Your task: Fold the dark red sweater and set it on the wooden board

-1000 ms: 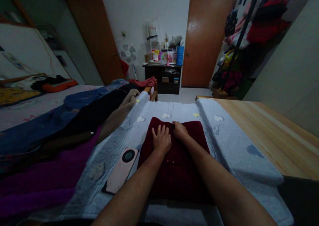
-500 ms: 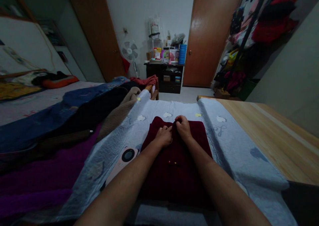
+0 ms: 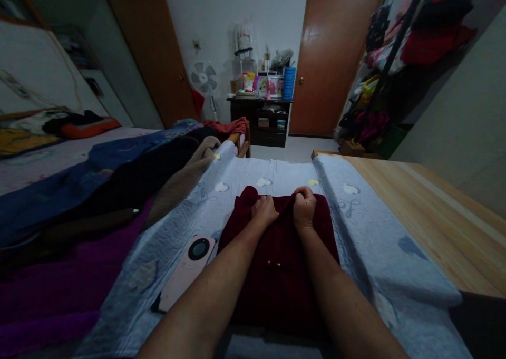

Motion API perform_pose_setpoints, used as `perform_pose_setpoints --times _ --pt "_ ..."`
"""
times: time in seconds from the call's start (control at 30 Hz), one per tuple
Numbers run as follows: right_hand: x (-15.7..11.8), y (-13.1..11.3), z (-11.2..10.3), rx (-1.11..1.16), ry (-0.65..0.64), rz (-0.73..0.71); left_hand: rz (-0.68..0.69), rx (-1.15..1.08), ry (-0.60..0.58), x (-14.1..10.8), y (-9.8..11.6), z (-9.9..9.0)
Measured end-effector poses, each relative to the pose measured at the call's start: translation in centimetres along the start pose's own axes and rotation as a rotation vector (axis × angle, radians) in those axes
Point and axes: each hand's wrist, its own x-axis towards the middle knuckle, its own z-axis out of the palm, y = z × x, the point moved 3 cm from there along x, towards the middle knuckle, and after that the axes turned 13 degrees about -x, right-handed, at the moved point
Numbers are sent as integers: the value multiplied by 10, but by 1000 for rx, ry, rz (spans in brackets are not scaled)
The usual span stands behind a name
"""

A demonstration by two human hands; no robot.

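A dark red garment (image 3: 276,285) lies folded on a light blue patterned cloth (image 3: 356,232), with two small shiny spots near its middle. At its far edge my left hand (image 3: 265,209) is closed on the fabric, left of centre. My right hand (image 3: 304,206) grips the same far edge to the right, fingers curled round the cloth. Between the two hands the edge is drawn into a slanting fold. A pink phone (image 3: 190,269) with a round black camera ring lies left of the garment, beside my left forearm.
Heaped clothes (image 3: 118,185) cover the bed at left. A bare wooden board (image 3: 427,206) stretches along the right. Farther back stand a fan (image 3: 204,78), a dark cabinet (image 3: 259,122) and hanging bags (image 3: 438,32).
My right hand has moved right with the fabric edge, and the gap between my hands has widened. My left hand has closed on the cloth and shifted slightly. More of the phone shows.
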Motion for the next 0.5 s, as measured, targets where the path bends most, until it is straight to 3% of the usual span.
perform_pose_setpoints --times 0.2,0.33,0.5 --pt "-3 -26 17 -51 -107 -224 96 -8 57 -7 -2 0" --pt "-4 -18 44 -258 -293 -263 90 -14 138 -10 -9 -8" --pt "-18 7 67 -421 -418 -261 -50 36 572 -17 -25 -30"
